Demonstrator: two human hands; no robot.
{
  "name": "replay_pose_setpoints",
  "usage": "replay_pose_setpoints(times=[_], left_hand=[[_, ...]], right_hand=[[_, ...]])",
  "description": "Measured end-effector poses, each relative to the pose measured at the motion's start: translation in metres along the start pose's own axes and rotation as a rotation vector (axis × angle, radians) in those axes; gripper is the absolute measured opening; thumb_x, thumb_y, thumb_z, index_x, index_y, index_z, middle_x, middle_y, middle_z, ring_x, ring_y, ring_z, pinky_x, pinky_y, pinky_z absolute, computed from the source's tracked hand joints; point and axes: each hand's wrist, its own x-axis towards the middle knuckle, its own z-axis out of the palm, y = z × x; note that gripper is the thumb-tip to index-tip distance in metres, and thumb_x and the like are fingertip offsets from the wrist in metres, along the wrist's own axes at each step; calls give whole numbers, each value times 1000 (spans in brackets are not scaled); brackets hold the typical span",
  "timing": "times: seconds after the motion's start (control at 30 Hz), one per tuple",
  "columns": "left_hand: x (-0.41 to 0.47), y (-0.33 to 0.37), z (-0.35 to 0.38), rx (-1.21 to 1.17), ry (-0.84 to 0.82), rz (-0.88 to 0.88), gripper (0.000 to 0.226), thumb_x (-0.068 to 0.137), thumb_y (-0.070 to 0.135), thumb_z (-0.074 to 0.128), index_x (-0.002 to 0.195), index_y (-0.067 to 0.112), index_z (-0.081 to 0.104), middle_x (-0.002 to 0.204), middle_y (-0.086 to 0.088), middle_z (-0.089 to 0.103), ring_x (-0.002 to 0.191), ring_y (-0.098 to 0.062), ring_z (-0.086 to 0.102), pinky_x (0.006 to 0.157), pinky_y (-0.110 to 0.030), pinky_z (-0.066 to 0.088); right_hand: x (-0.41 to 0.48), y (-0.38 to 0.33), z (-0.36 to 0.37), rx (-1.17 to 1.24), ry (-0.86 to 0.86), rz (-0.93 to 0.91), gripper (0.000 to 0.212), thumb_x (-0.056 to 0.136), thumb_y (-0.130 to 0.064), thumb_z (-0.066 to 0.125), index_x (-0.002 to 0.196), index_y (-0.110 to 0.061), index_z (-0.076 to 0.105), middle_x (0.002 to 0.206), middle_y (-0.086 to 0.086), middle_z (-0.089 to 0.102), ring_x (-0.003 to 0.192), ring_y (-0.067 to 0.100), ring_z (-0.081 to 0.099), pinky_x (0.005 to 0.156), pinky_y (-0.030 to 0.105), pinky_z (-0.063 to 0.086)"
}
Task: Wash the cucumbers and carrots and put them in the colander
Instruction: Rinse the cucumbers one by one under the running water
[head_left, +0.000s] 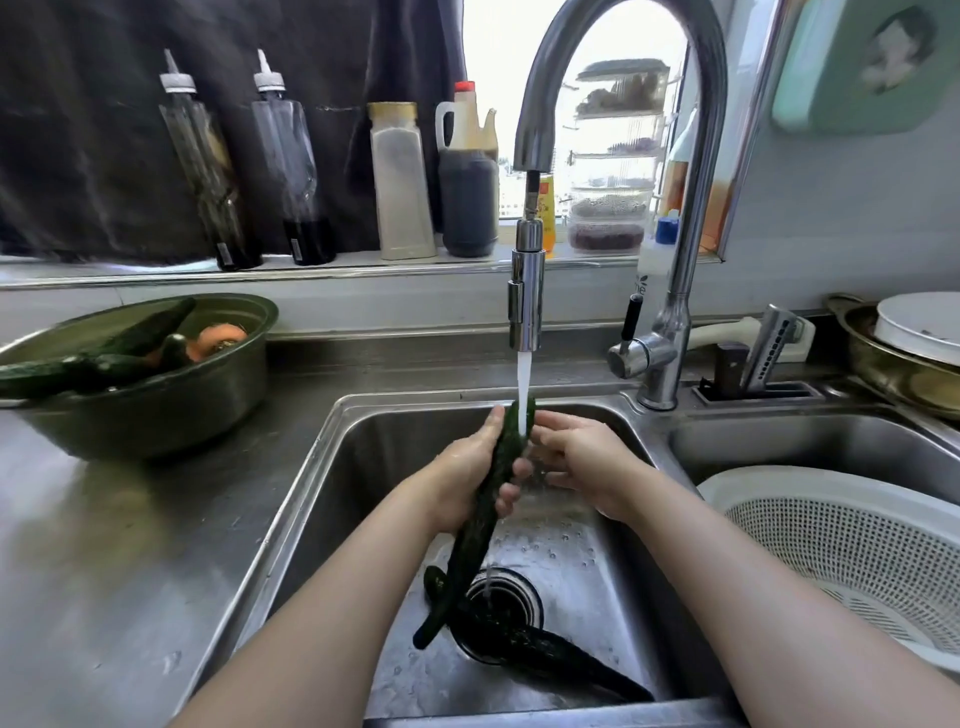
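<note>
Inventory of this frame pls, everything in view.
Held cucumber: 1, dark green, under the running stream.
Sink cucumber: at least 1, dark green, across the left basin drain.
Bowl: 1, metal, left counter.
Bowl cucumbers: several, dark green, in the bowl.
Carrot: at least 1, orange, in the bowl.
Colander: 1, white, right basin.
Faucet: 1, chrome, running.
Bottles: several, windowsill.
Left hand: grip round held cucumber.
Right hand: fingers touch its upper end.

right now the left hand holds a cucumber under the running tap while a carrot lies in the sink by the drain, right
Not quite. The head view shows a second cucumber, not a carrot, lying in the sink by the drain. The left hand does hold a cucumber under the running tap.
</note>
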Motion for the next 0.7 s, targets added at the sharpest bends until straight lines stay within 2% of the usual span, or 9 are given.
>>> replay_pose_setpoints(times=[0.07,0.17,0.2,0.23,0.3,0.4,0.5,0.6,0.7], left_hand=[[0,3,-7,-137,-42,16,47,103,57,39,98,16,62,72,1,54,51,-10,46,43,-19,39],[4,6,-11,-346,17,138,25,105,32,48,104,10,62,79,-1,58,64,-12,56,62,-23,52],[5,8,-11,-408,60,193,19,104,25,50,103,10,62,81,-1,58,68,-13,57,69,-26,54],[7,9,-11,-452,101,242,14,104,19,52,100,9,62,82,-3,58,70,-13,59,72,-29,55],[10,10,-13,-481,152,291,8,102,10,55,96,8,60,84,-5,59,73,-13,63,70,-32,58],[12,10,-16,-522,181,284,5,100,6,56,99,8,61,91,-7,64,87,-14,67,83,-39,56],[16,11,-23,-551,243,314,4,101,11,57,102,10,61,97,-3,66,97,-17,69,100,-48,50],[16,13,-32,-552,319,339,9,102,16,58,108,10,60,103,-3,67,92,-19,73,90,-53,54],[7,17,-35,-525,304,356,14,105,18,53,103,7,61,98,-6,68,90,-19,69,86,-45,53]], right_hand=[[-2,1,3,55,-9,-12,44,100,0,55,143,-9,53,110,11,76,89,22,73,82,35,59],[-3,0,5,154,-90,-26,67,86,32,40,144,0,49,120,15,72,89,16,76,69,25,61],[-3,0,5,119,-98,-32,69,84,34,36,141,-1,53,120,11,73,90,11,75,67,21,59],[-5,-3,6,66,-102,-43,64,87,29,38,138,-5,58,117,9,74,87,9,74,66,20,58],[-8,-4,9,10,-124,-6,40,100,3,49,129,-17,68,106,10,75,81,20,72,75,34,62],[-12,-1,12,-150,-183,100,21,103,-26,54,113,-30,72,91,8,69,71,24,64,65,35,52],[-12,6,16,-420,-260,84,22,102,-28,56,122,-26,65,93,1,62,69,19,67,58,30,46],[-9,8,22,-480,-220,-44,20,103,-21,56,120,-12,63,77,-1,55,49,8,55,45,21,41],[-5,4,30,-511,-153,-147,31,105,-31,52,101,-3,66,62,-1,54,46,6,45,51,25,40]])
